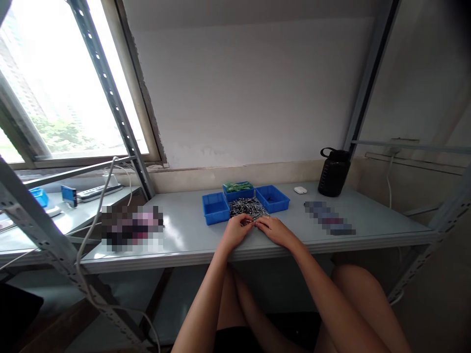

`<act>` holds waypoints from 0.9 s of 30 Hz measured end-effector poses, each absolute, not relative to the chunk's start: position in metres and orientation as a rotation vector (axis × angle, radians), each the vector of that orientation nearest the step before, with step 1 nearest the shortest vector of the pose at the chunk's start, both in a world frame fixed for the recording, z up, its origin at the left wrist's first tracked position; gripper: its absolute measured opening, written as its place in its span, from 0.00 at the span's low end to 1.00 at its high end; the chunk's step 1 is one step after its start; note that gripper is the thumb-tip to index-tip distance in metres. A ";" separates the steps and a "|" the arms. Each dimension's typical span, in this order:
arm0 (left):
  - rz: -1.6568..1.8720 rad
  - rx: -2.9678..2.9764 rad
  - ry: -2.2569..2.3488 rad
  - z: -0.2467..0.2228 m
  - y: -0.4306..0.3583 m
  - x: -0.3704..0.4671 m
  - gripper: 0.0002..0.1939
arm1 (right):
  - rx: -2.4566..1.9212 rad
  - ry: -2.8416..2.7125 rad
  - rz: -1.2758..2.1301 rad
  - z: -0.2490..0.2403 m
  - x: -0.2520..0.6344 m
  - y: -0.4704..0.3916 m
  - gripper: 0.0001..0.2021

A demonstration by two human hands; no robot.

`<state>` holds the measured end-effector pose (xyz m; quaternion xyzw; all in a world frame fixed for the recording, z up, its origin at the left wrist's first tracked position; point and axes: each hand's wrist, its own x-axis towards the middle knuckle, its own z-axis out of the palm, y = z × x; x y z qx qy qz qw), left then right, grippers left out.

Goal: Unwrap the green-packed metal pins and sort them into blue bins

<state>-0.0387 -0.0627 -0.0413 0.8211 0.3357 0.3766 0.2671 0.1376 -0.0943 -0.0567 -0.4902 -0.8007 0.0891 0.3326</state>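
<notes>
A heap of thin, shiny metal pieces (247, 207), pin-like and too small to name exactly, lies on the grey table between blue bins. At its near edge my left hand (237, 230) is closed, with thumb and fingers pinching what looks like one small metal piece (251, 221). My right hand (274, 229) rests beside it, palm down, its fingertips pressed together and almost meeting the left ones. What the right fingers hold, if anything, is too small to make out. The left blue bin (215, 208) and right blue bin (273, 198) flank the heap.
Behind the heap, a blue bin (239, 194) holds green packets (238, 186). A black bottle (334, 172) and a white case (300, 189) stand at the back right. Blurred items lie at both sides. Metal shelf posts (110, 93) rise at the table's ends.
</notes>
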 end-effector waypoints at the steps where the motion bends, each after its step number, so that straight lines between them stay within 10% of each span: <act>1: 1.012 2.216 0.896 -0.041 -0.063 -0.039 0.09 | -1.280 -2.096 0.233 -0.057 0.138 -0.094 0.13; 27: 0.990 2.223 0.972 -0.039 -0.063 -0.038 0.11 | -1.366 -1.893 0.322 -0.052 0.136 -0.101 0.15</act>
